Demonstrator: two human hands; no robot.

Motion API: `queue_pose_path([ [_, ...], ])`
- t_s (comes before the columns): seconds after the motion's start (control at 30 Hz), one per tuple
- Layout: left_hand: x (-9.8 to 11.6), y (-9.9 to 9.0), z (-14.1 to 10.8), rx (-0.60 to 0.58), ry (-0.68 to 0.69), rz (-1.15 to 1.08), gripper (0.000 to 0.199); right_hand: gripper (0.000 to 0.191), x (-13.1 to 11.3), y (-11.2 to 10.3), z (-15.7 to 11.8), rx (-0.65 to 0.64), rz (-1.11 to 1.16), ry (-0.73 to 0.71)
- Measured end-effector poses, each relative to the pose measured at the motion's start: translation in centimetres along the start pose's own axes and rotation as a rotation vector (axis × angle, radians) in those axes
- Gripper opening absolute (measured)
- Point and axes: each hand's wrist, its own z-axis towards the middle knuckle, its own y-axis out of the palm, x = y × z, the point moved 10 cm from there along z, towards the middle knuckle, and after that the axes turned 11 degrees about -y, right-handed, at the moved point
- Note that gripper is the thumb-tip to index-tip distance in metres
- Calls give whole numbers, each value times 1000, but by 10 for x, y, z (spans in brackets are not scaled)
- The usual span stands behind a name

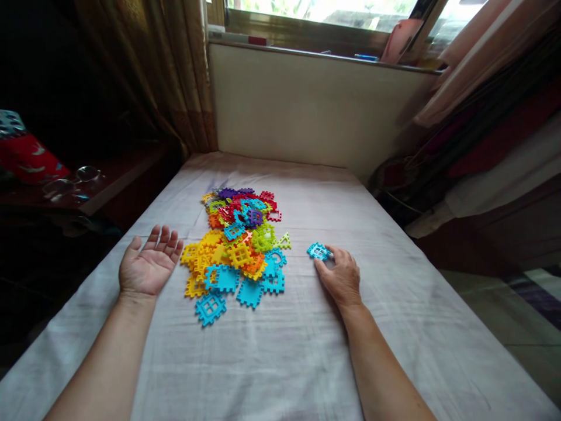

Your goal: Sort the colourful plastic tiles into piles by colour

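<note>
My right hand [339, 273] pinches the edge of a blue interlocking tile [318, 251] with a window-like cut-out, low over the sheet to the right of the pile. Palm up with its fingers stretched out, my left hand [151, 263] rests at the pile's left side and holds nothing. Between my hands lies a heap of notched plastic tiles: yellow tiles [210, 251] on the left, blue tiles [250, 292] at the front, green tiles [263, 238] on the right, red and purple ones farther back. One blue window tile [211, 309] lies nearest me.
A pale sheet [263, 374] covers the flat surface under everything. Beyond it stand a low white wall [307, 105] and a window ledge. Eyeglasses [87, 173] and a red patterned container [30, 158] are on a dark side table at left. Clothes [504, 158] hang at right.
</note>
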Motion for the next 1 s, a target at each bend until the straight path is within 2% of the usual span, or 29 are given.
queue_pose_path([
  [0.27,0,2,-6,89,6,119,35,40,0,6,-1,-77,-47,33],
  [0.4,0,7,-9,106,2,173,40,37,0,4,0,-65,-32,47],
  [0.5,1,9,-6,86,18,158,40,33,-5,-3,1,-6,-21,21],
  [0.63,0,2,1,108,6,40,40,21,-40,-11,3,65,130,-194],
  [0.77,-1,3,3,78,-17,-27,38,12,-89,-2,-7,-88,384,-436],
  [0.87,-2,5,2,63,-31,-51,38,22,-114,5,-16,-204,457,-544],
  [1.0,-3,7,0,37,-42,-73,37,41,-125,10,-24,-299,425,-624],
])
